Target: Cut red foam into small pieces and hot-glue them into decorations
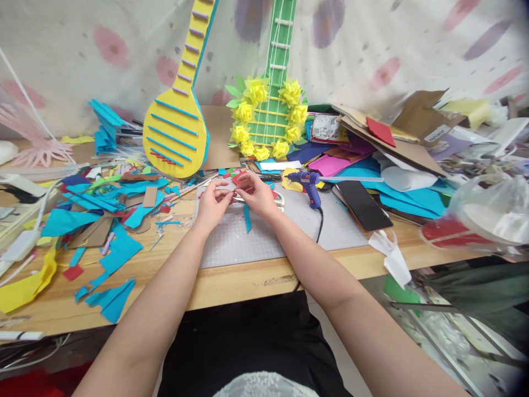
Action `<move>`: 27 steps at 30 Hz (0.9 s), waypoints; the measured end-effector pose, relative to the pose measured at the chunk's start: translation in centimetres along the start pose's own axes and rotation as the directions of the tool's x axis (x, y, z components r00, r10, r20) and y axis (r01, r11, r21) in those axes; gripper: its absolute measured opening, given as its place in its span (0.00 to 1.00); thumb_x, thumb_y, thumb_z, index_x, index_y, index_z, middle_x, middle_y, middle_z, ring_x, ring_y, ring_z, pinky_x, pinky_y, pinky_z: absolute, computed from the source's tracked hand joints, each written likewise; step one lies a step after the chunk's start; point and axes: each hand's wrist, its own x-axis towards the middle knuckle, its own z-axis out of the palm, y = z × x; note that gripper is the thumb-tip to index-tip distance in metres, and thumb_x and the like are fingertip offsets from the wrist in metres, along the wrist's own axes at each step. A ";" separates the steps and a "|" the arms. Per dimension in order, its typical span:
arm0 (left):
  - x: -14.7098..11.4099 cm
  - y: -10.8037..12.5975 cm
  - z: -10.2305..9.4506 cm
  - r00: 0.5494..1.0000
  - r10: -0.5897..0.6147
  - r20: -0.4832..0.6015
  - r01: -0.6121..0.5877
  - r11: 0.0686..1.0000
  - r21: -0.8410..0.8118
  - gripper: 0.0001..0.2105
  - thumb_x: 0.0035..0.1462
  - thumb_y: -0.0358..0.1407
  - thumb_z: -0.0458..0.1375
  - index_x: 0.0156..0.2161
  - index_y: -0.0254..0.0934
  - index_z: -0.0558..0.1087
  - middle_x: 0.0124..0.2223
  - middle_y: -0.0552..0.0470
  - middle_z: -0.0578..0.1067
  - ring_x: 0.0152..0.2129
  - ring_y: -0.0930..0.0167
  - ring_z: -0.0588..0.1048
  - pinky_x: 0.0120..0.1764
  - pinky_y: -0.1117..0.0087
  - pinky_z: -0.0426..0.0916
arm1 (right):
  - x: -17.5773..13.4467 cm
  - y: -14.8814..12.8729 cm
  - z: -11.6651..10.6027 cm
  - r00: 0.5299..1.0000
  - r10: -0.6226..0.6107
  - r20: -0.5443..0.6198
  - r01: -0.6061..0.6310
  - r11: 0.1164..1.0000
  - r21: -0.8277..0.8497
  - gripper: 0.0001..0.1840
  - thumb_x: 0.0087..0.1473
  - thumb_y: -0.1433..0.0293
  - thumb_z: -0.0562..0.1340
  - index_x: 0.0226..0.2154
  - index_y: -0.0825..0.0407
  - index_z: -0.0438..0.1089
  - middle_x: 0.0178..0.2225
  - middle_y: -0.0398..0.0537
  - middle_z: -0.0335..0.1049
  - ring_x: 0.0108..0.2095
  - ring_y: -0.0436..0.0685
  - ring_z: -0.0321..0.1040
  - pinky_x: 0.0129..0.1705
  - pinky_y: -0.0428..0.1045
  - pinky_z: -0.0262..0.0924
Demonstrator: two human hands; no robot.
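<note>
Over the grey cutting mat, my left hand and my right hand meet with fingertips pinched together. What lies between them is too small to make out; a thin light line sticks out leftward from my left fingers. Scissors with pale handles lie partly hidden by my right hand. Below the fingertips is a narrow blue strip, and some red material shows just behind them. To the right, a blue glue gun rests on the mat.
A yellow paper lute and a green one ringed with yellow flowers lean at the back. Blue scraps cover the left side. A phone, stacked paper and cardboard, and a bagged tub stand right. The glue gun's cord crosses the mat.
</note>
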 end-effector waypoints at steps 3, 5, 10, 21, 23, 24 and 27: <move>0.0 0.2 0.1 0.999 -0.034 -0.010 0.033 0.999 -0.032 0.17 0.42 0.32 0.64 0.38 0.36 0.64 0.26 0.55 0.75 0.22 0.73 0.75 0.32 0.69 0.71 | 0.0 -0.1 -0.1 1.000 -0.015 -0.025 0.015 1.000 0.002 0.10 0.47 0.71 0.59 0.36 0.50 0.61 0.30 0.42 0.72 0.34 0.51 0.70 0.36 0.47 0.63; 0.0 0.3 0.1 0.999 -0.042 -0.016 0.041 0.998 -0.045 0.17 0.42 0.32 0.64 0.37 0.36 0.64 0.25 0.55 0.75 0.21 0.73 0.75 0.32 0.70 0.71 | 0.1 0.0 -0.1 0.999 -0.025 -0.025 0.026 1.000 0.017 0.11 0.47 0.70 0.59 0.36 0.50 0.61 0.31 0.43 0.72 0.34 0.50 0.70 0.36 0.47 0.63; 0.0 0.3 0.0 0.998 -0.060 -0.012 0.059 0.996 -0.064 0.16 0.43 0.31 0.63 0.37 0.35 0.64 0.26 0.55 0.75 0.21 0.74 0.75 0.31 0.71 0.71 | 0.0 -0.1 -0.2 0.999 -0.023 0.038 0.023 1.000 0.000 0.13 0.47 0.71 0.59 0.38 0.49 0.61 0.33 0.43 0.73 0.36 0.51 0.71 0.38 0.48 0.63; -0.1 0.4 0.0 0.996 -0.090 0.012 0.090 0.994 -0.069 0.17 0.42 0.34 0.64 0.38 0.36 0.64 0.26 0.55 0.75 0.22 0.73 0.75 0.33 0.68 0.72 | -0.3 0.1 0.2 0.998 -0.058 0.033 0.061 0.991 -0.122 0.14 0.48 0.71 0.57 0.41 0.49 0.61 0.32 0.43 0.72 0.34 0.51 0.70 0.37 0.48 0.63; -0.1 0.4 0.0 0.995 -0.099 0.014 0.099 0.992 -0.075 0.17 0.42 0.33 0.64 0.37 0.36 0.64 0.25 0.55 0.75 0.22 0.73 0.75 0.33 0.69 0.72 | -0.4 0.1 0.2 0.998 -0.057 0.022 0.059 0.989 -0.133 0.15 0.48 0.71 0.57 0.41 0.49 0.61 0.32 0.43 0.72 0.34 0.51 0.70 0.37 0.48 0.63; -0.1 0.4 0.0 0.994 -0.105 0.011 0.106 0.991 -0.079 0.16 0.42 0.33 0.64 0.37 0.35 0.63 0.25 0.55 0.75 0.21 0.74 0.75 0.33 0.69 0.72 | -0.4 0.0 0.2 0.999 -0.053 0.012 0.054 0.989 -0.137 0.15 0.48 0.71 0.57 0.41 0.49 0.61 0.32 0.43 0.72 0.35 0.51 0.70 0.38 0.48 0.63; -0.1 0.5 0.1 0.992 -0.127 -0.007 0.126 0.988 -0.090 0.15 0.43 0.31 0.63 0.37 0.35 0.63 0.25 0.55 0.75 0.21 0.74 0.75 0.33 0.68 0.72 | -0.1 -0.1 -0.2 0.999 -0.034 -0.027 0.029 0.988 -0.151 0.13 0.48 0.71 0.57 0.40 0.49 0.62 0.33 0.43 0.72 0.35 0.51 0.69 0.39 0.48 0.62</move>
